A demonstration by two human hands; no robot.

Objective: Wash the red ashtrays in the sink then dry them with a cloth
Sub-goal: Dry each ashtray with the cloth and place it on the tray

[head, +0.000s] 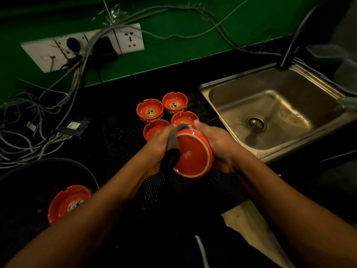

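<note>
Holding one red ashtray (193, 155) between both grips, tilted, underside toward the camera, above the black mat (125, 144) on the tabletop. I log the left grip (158, 147) as clenched round a grey cloth (172, 144), which is pressed on the ashtray's left rim. The right grip (218, 146) grasps the ashtray's right side, thumb over the top edge. Just beyond the grips are four more ashtrays (150, 111), upright and clustered close on the mat. The sink (270, 113) lies right of the right grip, apart from the held ashtray. Beside my left forearm a sixth ashtray (67, 204) lies in a dark round tray (29, 190).
</note>
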